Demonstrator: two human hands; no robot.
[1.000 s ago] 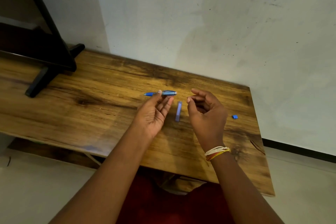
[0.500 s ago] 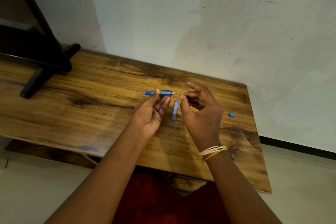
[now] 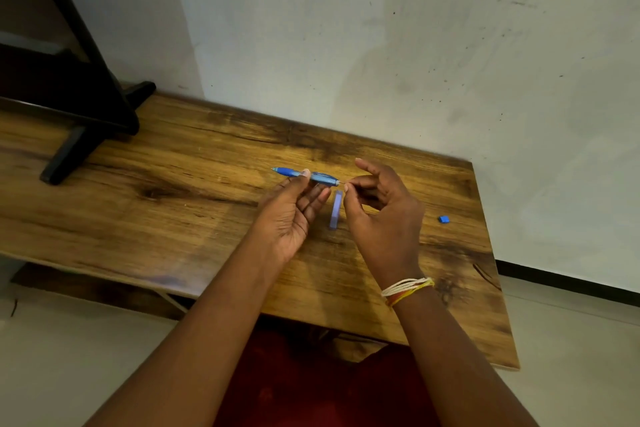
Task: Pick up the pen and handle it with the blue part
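Centre of frame: the left hand (image 3: 291, 215) pinches a blue plastic mechanical pencil (image 3: 306, 175) above the wooden table (image 3: 173, 191), its long axis running left to right. The right hand (image 3: 381, 215), immediately right of the pencil's end, pinches thumb and forefinger there; what they hold is too small to tell. A pale blue lead case (image 3: 335, 209) lies between the hands.

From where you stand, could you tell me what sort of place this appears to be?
Probably a plain room at home or in a small office: a wooden table stands against a scuffed white wall, with a blue pen held in the left hand.
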